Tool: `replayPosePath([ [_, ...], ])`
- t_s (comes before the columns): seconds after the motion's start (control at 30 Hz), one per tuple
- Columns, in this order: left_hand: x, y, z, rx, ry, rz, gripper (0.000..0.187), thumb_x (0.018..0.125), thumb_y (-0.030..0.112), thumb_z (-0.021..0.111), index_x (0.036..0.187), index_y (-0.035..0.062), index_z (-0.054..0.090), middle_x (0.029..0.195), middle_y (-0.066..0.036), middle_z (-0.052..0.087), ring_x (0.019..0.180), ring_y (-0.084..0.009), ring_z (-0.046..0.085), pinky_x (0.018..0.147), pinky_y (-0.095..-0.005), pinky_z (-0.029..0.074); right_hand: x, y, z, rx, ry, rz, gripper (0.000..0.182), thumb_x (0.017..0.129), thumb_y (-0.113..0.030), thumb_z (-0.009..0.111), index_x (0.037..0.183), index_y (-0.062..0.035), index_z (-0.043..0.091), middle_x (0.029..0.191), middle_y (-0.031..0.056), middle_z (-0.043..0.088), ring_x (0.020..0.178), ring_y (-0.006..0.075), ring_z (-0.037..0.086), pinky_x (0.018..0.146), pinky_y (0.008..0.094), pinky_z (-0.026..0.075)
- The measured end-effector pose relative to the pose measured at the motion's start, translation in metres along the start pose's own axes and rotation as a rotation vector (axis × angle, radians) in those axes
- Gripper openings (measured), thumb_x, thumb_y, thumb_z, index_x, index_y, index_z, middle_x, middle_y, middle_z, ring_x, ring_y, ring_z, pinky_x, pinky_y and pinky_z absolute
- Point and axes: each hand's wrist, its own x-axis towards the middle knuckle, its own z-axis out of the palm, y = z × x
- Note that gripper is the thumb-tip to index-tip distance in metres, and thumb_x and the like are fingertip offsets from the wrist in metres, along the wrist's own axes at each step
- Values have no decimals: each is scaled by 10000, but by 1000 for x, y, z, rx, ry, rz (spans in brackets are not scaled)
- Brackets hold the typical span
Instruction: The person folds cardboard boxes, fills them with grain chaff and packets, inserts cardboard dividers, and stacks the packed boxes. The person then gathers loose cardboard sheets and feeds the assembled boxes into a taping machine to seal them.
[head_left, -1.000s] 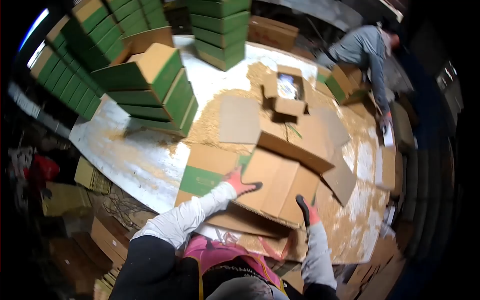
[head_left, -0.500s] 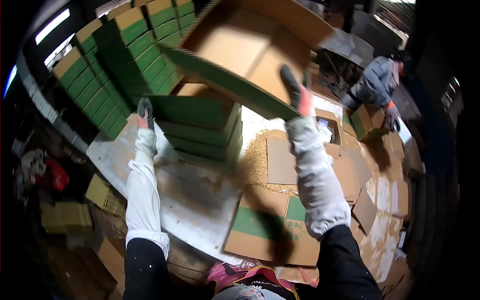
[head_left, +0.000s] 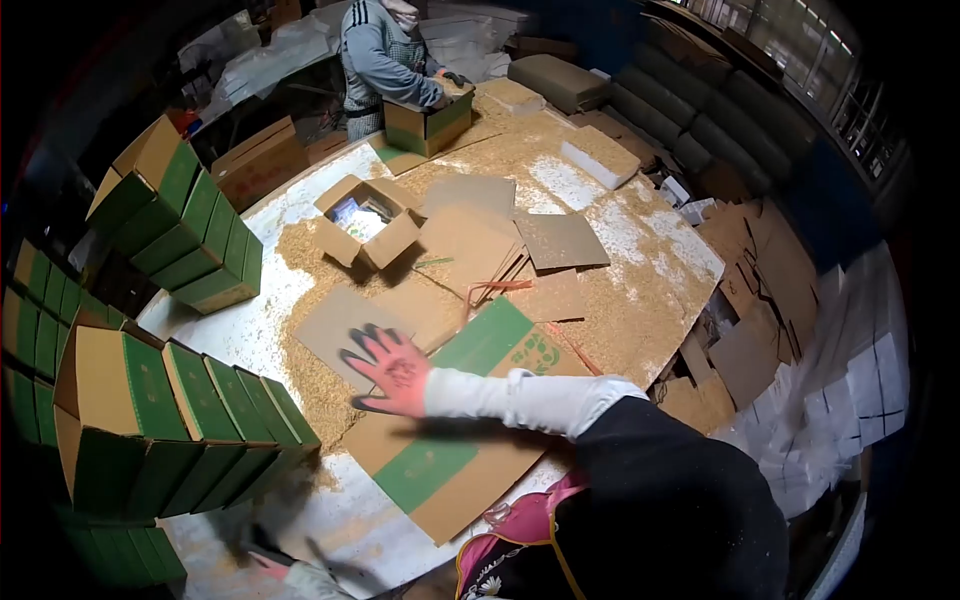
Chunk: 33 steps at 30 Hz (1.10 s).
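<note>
My right hand (head_left: 398,374), in a pink glove with dark fingertips, is open with fingers spread. It hovers over the upper left edge of a flattened green-and-brown carton (head_left: 425,470), overlapping a plain cardboard sheet (head_left: 335,330). My left hand (head_left: 272,566) is low at the bottom left, in shadow and slightly blurred; its dark fingers look stretched out, with nothing visible in them. Just above it stands a stack of green-banded boxes (head_left: 225,400), topped by an open box (head_left: 110,385) at the left end.
Another stack of green boxes (head_left: 205,230) stands farther back on the table (head_left: 270,205). A small open carton (head_left: 370,220) holds packets. Wood shavings (head_left: 640,260) and cardboard sheets cover much of the tabletop. Across it, a person (head_left: 380,60) handles a green-banded box (head_left: 430,120).
My view has swung to the right. The open box that my right hand was lifting is out of that hand, which has come down over the flattened carton; my left hand is lower.
</note>
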Motion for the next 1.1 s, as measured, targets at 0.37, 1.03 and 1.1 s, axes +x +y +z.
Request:
replayPosePath([
  [0.37,-69,181,-7,203,-398,222,547,726,80,557,1219,-25,347,1137,-196,473,1028,-296,468,879,-337,348,-126,66,15,-54,-157,104,667,776,-477,440,1254,-34,299,1255,219,303,1198,351,253,1004,470,146],
  [1.03,27,331,-20,529,-976,595,391,769,171,491,1148,78,459,815,-191,576,725,-254,570,693,-316,430,-147,49,-183,-157,123,-566,198,651,-206,563,821,-106,553,929,27,554,898,186,522,863,419,397],
  [1.1,44,367,-29,550,-758,515,392,769,188,501,1124,26,462,762,-212,566,709,-335,563,656,-344,446,-139,75,-200,27,11,-621,169,597,-195,564,741,-108,547,837,13,556,876,188,529,856,432,405],
])
